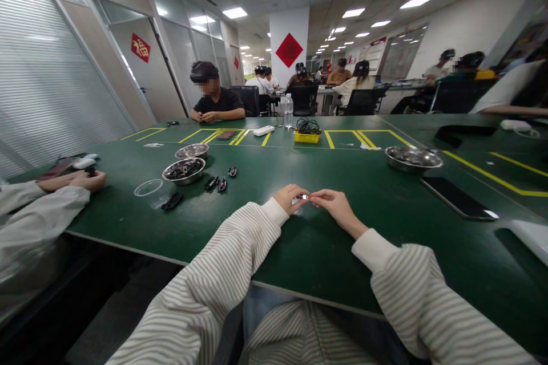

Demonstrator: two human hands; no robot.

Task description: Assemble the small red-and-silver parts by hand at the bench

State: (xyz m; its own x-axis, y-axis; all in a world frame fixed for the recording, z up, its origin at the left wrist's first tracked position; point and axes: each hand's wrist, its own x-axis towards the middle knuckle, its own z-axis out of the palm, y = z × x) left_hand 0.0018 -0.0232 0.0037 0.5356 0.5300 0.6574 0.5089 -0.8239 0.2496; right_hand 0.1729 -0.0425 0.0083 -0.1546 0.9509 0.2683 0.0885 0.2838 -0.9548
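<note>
1. The left hand [288, 198] comes in from seven o'clock, its forearm in a striped sleeve [233, 251] slanting across the table edge. It is raised slightly over the table [319, 256], back upward, fingers bent toward three o'clock.
2. The right hand [336, 207] comes in from about five o'clock, wrist angled, fingertips pointing toward nine o'clock, so the two hands meet almost tip to tip.
3. The left thumb and fingers are curled together, pinching a small piece [305, 197], silvery and orange, directly between the hands. The right thumb and forefinger are pressed together on its orange end. Whether the silvery and orange portions are one part or two cannot be told at this size.
4. Near the hands, toward ten o'clock, a few black parts [221, 185] lie loose on the table.
5. Farther out at nine to ten o'clock are a clear plastic cup [150, 189], a dark piece [173, 201] beside it, and two metal bowls [185, 181], the nearer filled with dark parts.
6. At twelve o'clock stand a yellow box [306, 138] of black cable and a water bottle [288, 112]; a white power strip [264, 131] lies at eleven.
7. Another metal bowl [413, 166] sits at two o'clock, a phone [459, 198] at three.
</note>
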